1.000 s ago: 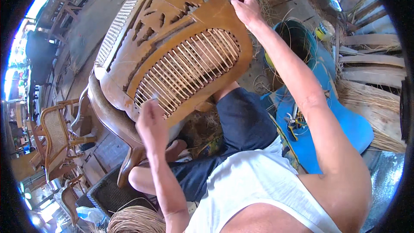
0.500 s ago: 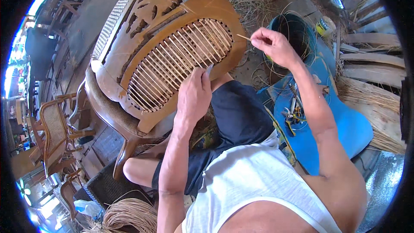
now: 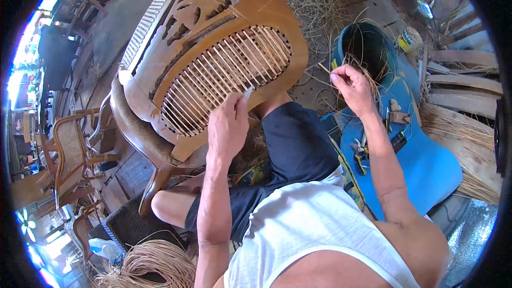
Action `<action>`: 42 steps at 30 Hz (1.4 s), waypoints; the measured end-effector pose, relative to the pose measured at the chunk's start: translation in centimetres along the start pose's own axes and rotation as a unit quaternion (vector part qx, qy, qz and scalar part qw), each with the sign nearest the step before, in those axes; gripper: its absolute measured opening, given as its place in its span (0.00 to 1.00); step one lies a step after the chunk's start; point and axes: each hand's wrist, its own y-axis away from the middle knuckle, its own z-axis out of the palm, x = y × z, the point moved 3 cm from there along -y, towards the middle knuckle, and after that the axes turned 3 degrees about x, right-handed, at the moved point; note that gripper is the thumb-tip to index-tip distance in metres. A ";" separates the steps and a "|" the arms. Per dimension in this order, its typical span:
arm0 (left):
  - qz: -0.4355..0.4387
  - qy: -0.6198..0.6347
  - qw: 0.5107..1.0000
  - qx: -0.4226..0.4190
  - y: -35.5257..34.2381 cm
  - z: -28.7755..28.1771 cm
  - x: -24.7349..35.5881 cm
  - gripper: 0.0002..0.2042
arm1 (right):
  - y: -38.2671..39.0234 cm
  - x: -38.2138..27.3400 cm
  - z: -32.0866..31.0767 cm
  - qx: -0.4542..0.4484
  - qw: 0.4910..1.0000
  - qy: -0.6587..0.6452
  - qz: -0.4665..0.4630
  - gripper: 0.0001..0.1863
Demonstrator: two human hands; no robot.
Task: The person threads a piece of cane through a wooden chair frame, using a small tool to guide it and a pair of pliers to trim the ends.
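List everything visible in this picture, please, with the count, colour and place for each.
carved chair back: one, brown, upper centre
cane strands: many, tan, across the carved chair back
small piece: one, whitish, lower centre
bucket: one, teal, upper right
thin strand: one, tan, left of the bucket
tin: one, yellow-white, upper right
blue sheet: one, blue, right
hand tools: several, black and yellow, on the blue sheet
loose fibres: uncounted, tan, top
curved wooden pieces: several, pale, right edge
cane coil: one, tan, lower left
cane chair: one, brown, left
shorts: one, dark, centre
vest: one, white, lower centre
left hand: one, bare, holding the small piece
right hand: one, bare, holding the thin strand
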 end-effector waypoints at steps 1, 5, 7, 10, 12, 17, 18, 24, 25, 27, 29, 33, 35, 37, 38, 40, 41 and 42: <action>-0.025 0.018 1.000 -0.006 1.1 0.0 -0.3 0.11 | -0.3 0.0 -0.3 0.002 1.000 0.012 -0.001 0.06; -0.064 0.082 0.995 0.011 4.8 -1.4 -1.3 0.05 | -2.0 -1.7 -1.2 0.034 0.997 0.037 -0.066 0.05; -0.126 0.097 0.987 0.015 6.4 -3.1 -2.3 0.07 | -3.7 -3.0 -1.0 0.049 0.995 0.014 -0.091 0.05; -0.198 0.106 0.972 0.063 8.6 -5.9 -4.1 0.09 | -6.7 -4.6 -0.5 0.075 0.995 -0.018 -0.063 0.05; -0.244 0.120 0.956 0.112 9.8 -7.6 -5.8 0.09 | -8.6 -6.4 0.5 0.063 0.988 -0.038 -0.139 0.04; -0.282 0.177 0.899 0.285 11.6 -12.6 -11.2 0.10 | -12.8 -9.6 2.3 0.089 0.983 -0.077 -0.143 0.05; -0.284 0.192 0.883 0.319 11.7 -13.7 -12.5 0.10 | -13.8 -10.1 2.7 0.089 0.979 -0.103 -0.149 0.05; -0.325 0.050 0.866 0.377 12.2 -18.0 -19.8 0.10 | -18.1 -10.0 6.1 0.112 0.981 -0.090 -0.128 0.06; -0.308 -0.051 0.871 0.379 12.2 -18.4 -20.5 0.10 | -18.5 -9.7 6.7 0.128 0.979 -0.067 -0.145 0.06; -0.321 -0.124 0.867 0.360 12.4 -18.1 -21.9 0.10 | -19.0 -8.7 7.3 0.143 0.976 -0.054 -0.155 0.06; -0.334 -0.154 0.864 0.344 12.5 -17.6 -23.1 0.10 | -19.4 -7.7 7.7 0.152 0.975 -0.055 -0.151 0.06; -0.390 -0.214 0.843 0.302 12.5 -17.5 -25.4 0.10 | -20.1 -6.5 7.6 0.151 0.981 -0.075 -0.097 0.05; -0.374 -0.207 0.853 0.299 11.9 -18.3 -26.6 0.12 | -20.6 -7.2 7.2 0.153 0.984 -0.062 -0.062 0.06; -0.396 -0.066 0.852 0.337 11.4 -19.7 -28.5 0.13 | -21.6 -9.2 6.9 0.161 0.983 -0.047 -0.080 0.06; -0.438 0.103 0.824 0.346 11.2 -20.0 -29.6 0.15 | -22.4 -10.4 6.5 0.165 0.982 -0.056 -0.068 0.06; -0.391 0.326 0.772 0.380 10.0 -20.8 -31.2 0.16 | -24.7 -13.3 6.3 0.170 0.980 -0.027 -0.097 0.07; -0.385 0.349 0.759 0.392 9.3 -21.1 -31.9 0.16 | -26.1 -14.8 6.7 0.164 0.978 0.001 -0.132 0.08; -0.347 0.400 0.755 0.387 8.5 -21.2 -32.3 0.15 | -27.7 -16.0 7.1 0.148 0.981 0.003 -0.129 0.08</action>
